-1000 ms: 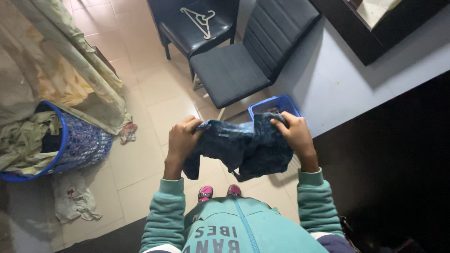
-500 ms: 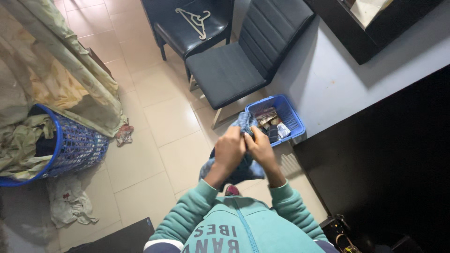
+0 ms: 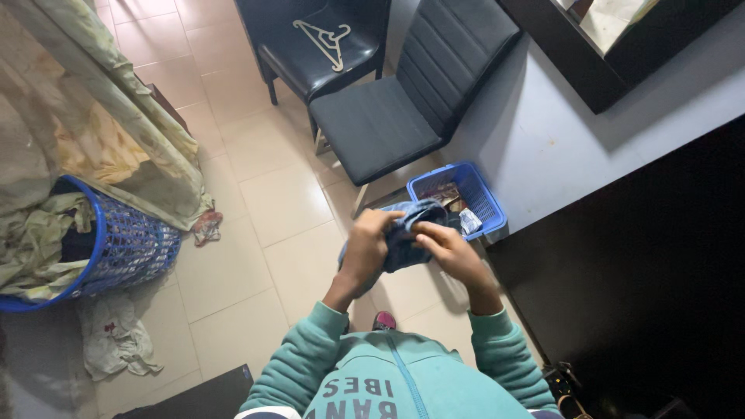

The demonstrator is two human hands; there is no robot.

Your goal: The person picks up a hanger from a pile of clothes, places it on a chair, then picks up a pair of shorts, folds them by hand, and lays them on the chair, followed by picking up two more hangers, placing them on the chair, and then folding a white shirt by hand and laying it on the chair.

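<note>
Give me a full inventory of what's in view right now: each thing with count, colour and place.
garment: 1, dark blue, bunched between both hands
small basket: 1, blue, floor by the wall, holding small items
laundry basket: 1, blue, left, full of pale cloth
chairs: 2, dark, top centre
hanger: 1, white, on the far chair's seat
curtain: 1, pale yellow-green, upper left
rag: 1, whitish, floor below laundry basket
left hand: gripping garment
right hand: gripping garment
</note>
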